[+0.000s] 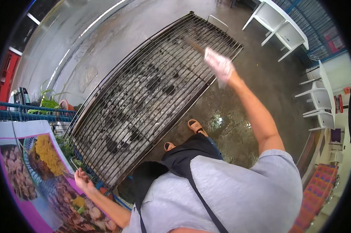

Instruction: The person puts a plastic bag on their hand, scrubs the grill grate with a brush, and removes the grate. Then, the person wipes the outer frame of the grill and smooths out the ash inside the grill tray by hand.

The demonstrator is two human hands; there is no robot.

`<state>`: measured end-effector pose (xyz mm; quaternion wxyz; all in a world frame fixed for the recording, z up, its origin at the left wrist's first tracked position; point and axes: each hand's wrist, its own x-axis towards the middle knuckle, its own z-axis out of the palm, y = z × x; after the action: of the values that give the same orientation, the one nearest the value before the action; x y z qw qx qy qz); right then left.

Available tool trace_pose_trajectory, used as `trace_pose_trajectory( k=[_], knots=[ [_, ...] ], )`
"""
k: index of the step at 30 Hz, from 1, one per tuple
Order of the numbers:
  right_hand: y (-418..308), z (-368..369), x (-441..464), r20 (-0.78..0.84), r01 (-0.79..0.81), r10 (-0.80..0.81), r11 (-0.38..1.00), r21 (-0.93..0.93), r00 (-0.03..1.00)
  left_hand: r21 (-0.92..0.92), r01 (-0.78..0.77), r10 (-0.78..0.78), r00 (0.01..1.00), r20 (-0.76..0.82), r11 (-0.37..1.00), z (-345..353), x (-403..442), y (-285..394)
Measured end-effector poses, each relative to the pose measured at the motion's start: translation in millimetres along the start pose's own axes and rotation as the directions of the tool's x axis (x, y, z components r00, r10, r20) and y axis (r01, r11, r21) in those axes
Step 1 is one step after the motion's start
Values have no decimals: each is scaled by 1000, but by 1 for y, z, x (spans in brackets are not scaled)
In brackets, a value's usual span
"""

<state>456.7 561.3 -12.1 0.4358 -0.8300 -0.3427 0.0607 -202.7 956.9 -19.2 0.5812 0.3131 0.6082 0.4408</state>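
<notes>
My right hand (219, 66), in a clear plastic glove, is closed around the handle of a long brown tool (195, 45) that is blurred at its far end. It hangs over the right part of a large barbecue grate (144, 89). Under the bars lie grey ash and black coals (154, 82). Bare and half curled, my left hand (82, 178) is beside the near left corner of the grate, close to a wire handle (75, 162). A thin object seems to touch its fingers, too small to make out.
A printed food banner (47, 153) stands at the left, with a blue railing (35, 106) and potted plant (49, 101) behind it. White chairs (319, 97) and a white table (292, 21) are on the right. The floor (229, 128) is wet.
</notes>
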Motion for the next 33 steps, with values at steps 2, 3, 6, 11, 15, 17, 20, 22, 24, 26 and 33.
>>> trace_pose_trajectory(
  k=[2, 3, 6, 11, 15, 17, 20, 22, 24, 26, 33],
  knots=[
    [12, -42, 49, -108, -68, 63, 997, -39, 992, 95, -18, 20, 1000, -23, 995, -5, -1, 3],
    [17, -65, 74, -130, -78, 56, 982, -173, 990, 90, -24, 26, 999, -26, 996, -10, 1, 7],
    [76, -98, 168, -170, -61, -52, 801, -595, 984, 166, -54, 68, 995, -80, 985, -20, -1, 21],
    [142, -89, 260, -124, -184, 137, 792, -582, 983, 119, -320, 338, 923, -182, 940, -30, -17, 41],
    [223, -50, 303, -95, -191, 172, 948, -254, 981, 288, -325, 432, 742, -513, 901, 11, -103, 65],
    [268, -45, 327, 7, -208, 228, 902, -378, 974, 393, -367, 531, 685, -499, 843, -17, -115, 77],
    [234, -32, 292, -56, -204, 202, 978, -46, 978, 292, -329, 438, 723, -534, 898, 1, -186, 106],
    [239, -29, 302, 69, -269, 265, 961, 62, 962, 352, -424, 551, 648, -526, 834, -23, -221, 122],
    [244, -30, 307, 177, -240, 222, 966, 90, 959, 442, -483, 655, 564, -503, 756, -56, -257, 143],
    [237, -34, 317, 246, -191, 154, 973, 132, 957, 427, -458, 626, 553, -550, 780, -70, -309, 171],
    [125, -24, 271, 377, -180, -25, 849, 497, 926, 555, -384, 670, 327, -666, 738, -263, -554, 254]
  ],
)
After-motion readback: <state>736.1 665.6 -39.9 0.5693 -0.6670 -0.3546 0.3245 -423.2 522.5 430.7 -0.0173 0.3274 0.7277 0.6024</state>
